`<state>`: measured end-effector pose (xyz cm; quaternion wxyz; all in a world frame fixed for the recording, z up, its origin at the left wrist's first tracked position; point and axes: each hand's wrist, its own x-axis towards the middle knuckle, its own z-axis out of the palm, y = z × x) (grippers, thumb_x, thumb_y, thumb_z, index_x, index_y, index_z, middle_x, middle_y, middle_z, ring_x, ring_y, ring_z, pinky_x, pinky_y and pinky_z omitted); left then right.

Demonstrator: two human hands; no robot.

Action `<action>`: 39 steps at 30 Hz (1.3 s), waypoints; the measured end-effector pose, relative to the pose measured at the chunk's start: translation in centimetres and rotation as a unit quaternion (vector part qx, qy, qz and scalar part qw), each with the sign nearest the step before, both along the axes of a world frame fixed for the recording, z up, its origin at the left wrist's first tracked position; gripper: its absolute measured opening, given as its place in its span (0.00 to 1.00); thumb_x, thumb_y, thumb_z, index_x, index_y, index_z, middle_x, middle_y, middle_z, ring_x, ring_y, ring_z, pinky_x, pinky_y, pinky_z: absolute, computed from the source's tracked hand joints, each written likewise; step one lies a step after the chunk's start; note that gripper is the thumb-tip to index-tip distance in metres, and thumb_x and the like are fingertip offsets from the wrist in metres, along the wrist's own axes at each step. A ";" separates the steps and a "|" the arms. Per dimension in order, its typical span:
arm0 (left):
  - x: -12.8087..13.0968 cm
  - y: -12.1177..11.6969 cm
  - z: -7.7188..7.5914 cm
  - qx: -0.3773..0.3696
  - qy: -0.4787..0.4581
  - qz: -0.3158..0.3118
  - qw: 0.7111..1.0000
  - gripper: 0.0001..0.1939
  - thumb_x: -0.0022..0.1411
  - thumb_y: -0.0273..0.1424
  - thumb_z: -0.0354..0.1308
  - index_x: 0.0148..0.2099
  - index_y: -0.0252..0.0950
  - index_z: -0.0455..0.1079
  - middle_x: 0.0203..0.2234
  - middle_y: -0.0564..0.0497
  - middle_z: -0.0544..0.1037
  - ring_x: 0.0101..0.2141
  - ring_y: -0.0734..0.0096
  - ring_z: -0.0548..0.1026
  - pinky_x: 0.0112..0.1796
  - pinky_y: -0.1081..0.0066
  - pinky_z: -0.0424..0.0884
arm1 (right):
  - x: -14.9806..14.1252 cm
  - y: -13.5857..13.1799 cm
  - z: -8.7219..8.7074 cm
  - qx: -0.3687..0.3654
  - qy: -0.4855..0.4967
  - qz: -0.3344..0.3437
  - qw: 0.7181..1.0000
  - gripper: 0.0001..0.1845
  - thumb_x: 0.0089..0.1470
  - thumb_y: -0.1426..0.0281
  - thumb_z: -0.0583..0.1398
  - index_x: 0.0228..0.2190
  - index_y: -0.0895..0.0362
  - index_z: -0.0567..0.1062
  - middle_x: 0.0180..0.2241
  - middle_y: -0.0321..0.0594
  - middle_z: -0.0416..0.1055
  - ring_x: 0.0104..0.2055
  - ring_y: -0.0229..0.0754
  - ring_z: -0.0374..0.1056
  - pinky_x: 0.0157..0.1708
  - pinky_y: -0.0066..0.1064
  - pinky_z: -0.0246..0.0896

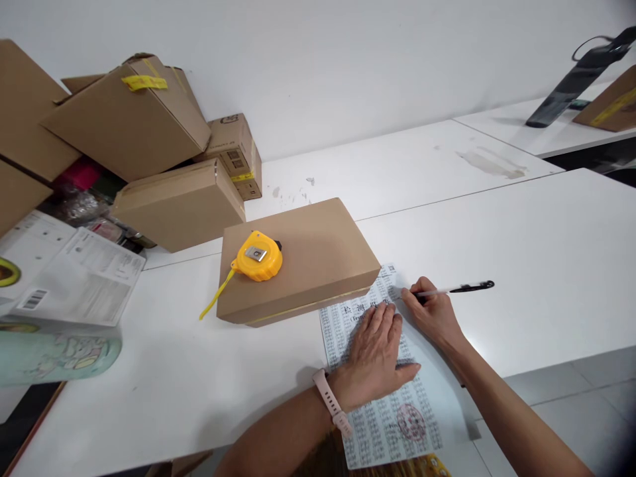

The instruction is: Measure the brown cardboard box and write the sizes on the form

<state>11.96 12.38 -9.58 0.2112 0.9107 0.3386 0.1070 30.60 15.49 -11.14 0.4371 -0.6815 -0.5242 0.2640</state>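
Note:
My left hand [373, 358] lies flat on a printed sheet of paper [348, 424], its fingers stretched toward the top of the page. The sheet carries dense patterned print and a round red stamp, and its lower end reaches past the table edge. In my right hand [434, 318] is a black-and-clear pen [462, 288], tip down at the sheet's right side near the top. Just beyond the paper sits a closed brown cardboard box [308, 245], covering part of the sheet's top edge. A yellow tape measure [258, 257] rests on that box, its strap hanging over the left side.
Several cardboard boxes [134, 119] are piled at the back left. A white printed carton [84, 271] and a pale green bottle [59, 358] stand at the left. At the far right are a dark bottle [571, 86] and another cardboard box [613, 106]. The white table [521, 238] has seams.

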 end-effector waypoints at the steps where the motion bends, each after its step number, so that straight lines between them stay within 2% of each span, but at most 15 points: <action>1: 0.0 0.0 -0.1 0.001 -0.002 0.000 1.000 0.41 0.69 0.50 0.53 0.70 0.23 0.53 0.71 0.33 0.53 0.72 0.50 0.47 0.70 0.53 0.46 | 0.0 -0.1 0.0 -0.003 0.001 0.000 1.000 0.16 0.56 0.60 0.61 0.23 0.52 0.62 0.18 0.28 0.55 0.21 0.34 0.50 0.22 0.29 0.47; 13: 0.0 0.1 -0.3 0.015 -0.008 0.002 1.000 0.41 0.69 0.51 0.53 0.70 0.24 0.53 0.71 0.33 0.55 0.72 0.50 0.48 0.70 0.54 0.46 | -0.1 0.1 0.0 0.002 -0.003 -0.003 1.000 0.15 0.56 0.62 0.61 0.23 0.52 0.62 0.18 0.28 0.55 0.21 0.34 0.50 0.21 0.29 0.46; 19: -0.1 0.1 -0.1 0.000 -0.005 -0.002 1.000 0.41 0.69 0.50 0.53 0.70 0.23 0.52 0.71 0.33 0.54 0.72 0.50 0.47 0.71 0.54 0.45 | 0.1 0.0 -0.2 0.008 -0.007 -0.008 1.000 0.16 0.57 0.60 0.61 0.23 0.52 0.62 0.18 0.28 0.55 0.21 0.35 0.50 0.21 0.30 0.47; 22: -0.1 0.3 -0.2 -0.011 -0.014 -0.004 1.000 0.41 0.69 0.50 0.53 0.71 0.24 0.51 0.71 0.33 0.53 0.72 0.50 0.46 0.71 0.53 0.45 | 0.1 0.1 -0.3 0.030 -0.005 -0.043 0.999 0.16 0.58 0.58 0.61 0.25 0.52 0.64 0.20 0.30 0.60 0.22 0.36 0.55 0.22 0.30 0.51; 24: -0.1 0.4 -0.1 -0.020 -0.019 -0.004 1.000 0.41 0.69 0.49 0.54 0.71 0.25 0.51 0.72 0.33 0.52 0.72 0.49 0.46 0.70 0.51 0.46 | 0.2 0.2 -0.3 0.055 -0.015 -0.073 0.996 0.13 0.59 0.57 0.60 0.30 0.52 0.67 0.25 0.33 0.67 0.25 0.39 0.61 0.25 0.31 0.57; 26: -0.1 0.2 0.4 -0.034 -0.022 -0.003 0.999 0.41 0.67 0.49 0.56 0.70 0.26 0.53 0.71 0.33 0.53 0.72 0.48 0.47 0.69 0.49 0.50 | 0.4 0.3 -0.4 0.078 -0.066 -0.068 0.992 0.11 0.61 0.58 0.58 0.37 0.52 0.71 0.33 0.38 0.71 0.31 0.42 0.67 0.30 0.33 0.62; 29: -1.1 -0.5 2.5 -0.026 -0.066 0.011 0.997 0.34 0.67 0.48 0.57 0.66 0.31 0.61 0.68 0.36 0.61 0.69 0.49 0.56 0.65 0.51 0.63 | 0.9 0.6 -0.8 0.089 -0.210 0.009 0.974 0.13 0.62 0.67 0.53 0.44 0.52 0.74 0.38 0.43 0.71 0.40 0.48 0.68 0.37 0.37 0.64; 31: -2.8 -0.8 4.8 0.046 -0.146 0.051 0.987 0.24 0.69 0.44 0.54 0.61 0.37 0.66 0.63 0.40 0.70 0.66 0.53 0.63 0.62 0.53 0.67 | 1.2 0.7 -1.0 0.080 -0.282 0.048 0.955 0.20 0.59 0.74 0.50 0.46 0.52 0.76 0.39 0.46 0.71 0.42 0.50 0.67 0.39 0.39 0.64; 33: -5.4 -0.3 7.5 0.167 -0.227 0.133 0.950 0.15 0.71 0.39 0.52 0.56 0.42 0.70 0.55 0.43 0.76 0.62 0.55 0.68 0.61 0.51 0.67 | 1.4 0.8 -1.0 0.070 -0.307 0.058 0.947 0.26 0.57 0.78 0.48 0.51 0.53 0.76 0.41 0.49 0.72 0.44 0.53 0.68 0.40 0.40 0.64; 35: -8.5 1.1 10.1 0.277 -0.259 0.246 0.892 0.11 0.71 0.35 0.52 0.52 0.44 0.71 0.52 0.44 0.77 0.59 0.54 0.70 0.61 0.47 0.66 | 1.5 0.5 -0.4 0.064 -0.306 0.051 0.949 0.28 0.57 0.77 0.49 0.55 0.53 0.73 0.44 0.51 0.73 0.45 0.55 0.68 0.36 0.40 0.63; 37: -11.5 3.3 12.1 0.314 -0.233 0.351 0.851 0.14 0.68 0.36 0.57 0.54 0.42 0.70 0.56 0.41 0.73 0.60 0.49 0.68 0.61 0.45 0.63 | 1.3 -0.1 0.8 0.071 -0.293 0.025 0.953 0.26 0.60 0.72 0.50 0.57 0.52 0.72 0.44 0.53 0.73 0.44 0.57 0.70 0.29 0.40 0.60; 39: -13.7 5.4 13.3 0.271 -0.191 0.416 0.846 0.28 0.60 0.40 0.66 0.60 0.38 0.65 0.60 0.35 0.69 0.62 0.42 0.64 0.60 0.42 0.60 | 0.9 -1.2 2.5 0.097 -0.271 -0.007 0.958 0.23 0.62 0.67 0.49 0.55 0.52 0.74 0.43 0.55 0.74 0.40 0.57 0.71 0.25 0.40 0.56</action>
